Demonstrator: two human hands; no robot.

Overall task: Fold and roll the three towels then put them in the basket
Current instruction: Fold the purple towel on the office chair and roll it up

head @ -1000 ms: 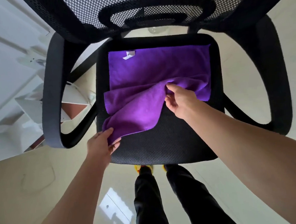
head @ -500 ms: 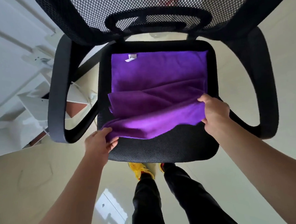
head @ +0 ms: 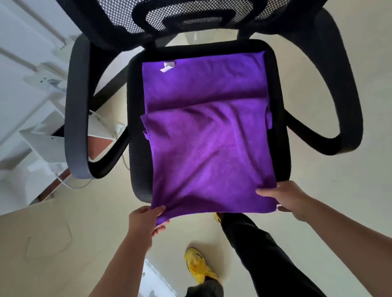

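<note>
Gripping near corners of purple microfibre towel [head: 209, 133], left hand [head: 144, 221] and right hand [head: 286, 200] now dragging it past front edge of black mesh chair seat [head: 141, 175]; flattening for folding

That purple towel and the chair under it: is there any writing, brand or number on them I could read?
No text can be read anywhere.
White tag at the far left corner of the purple towel: too small and blurred to show any print.
Black chair: no label or brand visible.

Soft matt purple towel [head: 210, 147] on black mesh-fabric chair [head: 142, 187]; glossy floor [head: 58, 250].
</note>
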